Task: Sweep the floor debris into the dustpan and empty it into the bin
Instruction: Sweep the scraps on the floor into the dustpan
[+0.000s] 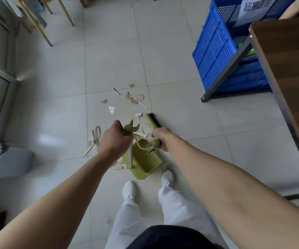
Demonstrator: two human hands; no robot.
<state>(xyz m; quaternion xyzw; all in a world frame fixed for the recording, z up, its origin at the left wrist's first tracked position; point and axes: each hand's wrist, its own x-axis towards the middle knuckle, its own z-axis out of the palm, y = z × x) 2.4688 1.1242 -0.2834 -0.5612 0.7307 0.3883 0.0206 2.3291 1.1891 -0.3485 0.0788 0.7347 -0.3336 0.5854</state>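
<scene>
White paper sign [256, 8] on the blue crate [215, 56] — perhaps "超期退回"

The dustpan [145, 164] stands on the floor [190, 123], its upright handle rising at its left side, gripped at the top by the left hand [115, 139]. Just behind it are 2 shoes [129, 190], one beside its right rear corner. The right hand [161, 139], above the dustpan's far edge, holds the broom [151, 121], whose head lies just beyond the dustpan. Debris [132, 99] lies scattered beyond it and to its left, some scraps touching its left side. The table [289, 69] is well to its right, the crate [220, 51] far beyond to the right, partly behind the table.
</scene>
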